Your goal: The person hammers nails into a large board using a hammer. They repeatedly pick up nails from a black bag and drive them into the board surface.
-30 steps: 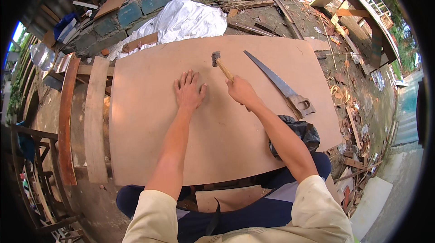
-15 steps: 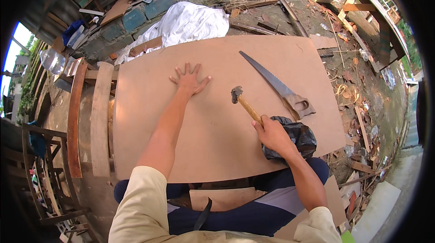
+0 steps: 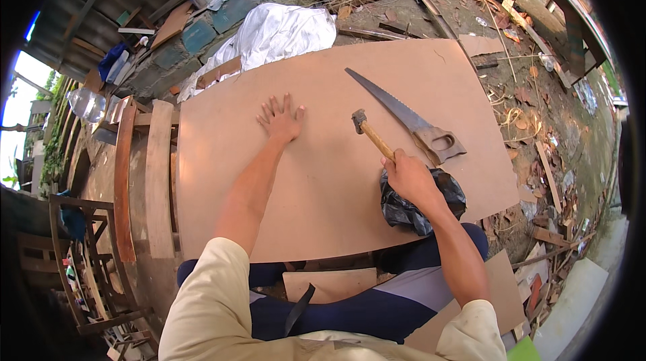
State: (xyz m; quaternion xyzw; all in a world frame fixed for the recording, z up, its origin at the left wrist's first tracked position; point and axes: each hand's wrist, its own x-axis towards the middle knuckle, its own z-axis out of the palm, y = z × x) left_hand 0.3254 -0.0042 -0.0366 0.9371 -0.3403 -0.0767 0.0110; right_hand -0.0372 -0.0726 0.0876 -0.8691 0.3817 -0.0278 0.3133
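A large brown board (image 3: 303, 186) lies flat in front of me. My left hand (image 3: 282, 122) rests on its upper left part, fingers spread, palm down. In my right hand (image 3: 409, 176) is a hammer (image 3: 378, 140) with a wooden handle and a dark metal head; the fist is wrapped round the handle's lower end. The head points away from me, over the board. Beyond it, a handsaw (image 3: 404, 111) lies slantwise, its handle toward the right. A black plastic bag (image 3: 445, 189) sits beneath and beside my right wrist; its contents are hidden.
Wooden planks (image 3: 159, 179) stand along the board's left edge, near a wooden frame (image 3: 84, 260). White sheeting (image 3: 286, 34) lies behind the board, before a block wall (image 3: 232, 18). Scrap wood and leaves litter the ground at right. A wooden table (image 3: 572, 31) stands far right.
The view has shifted slightly, and the board and saw sit a little differently in it. My left hand's fingers are somewhat closer together. The hammer stays in my right hand.
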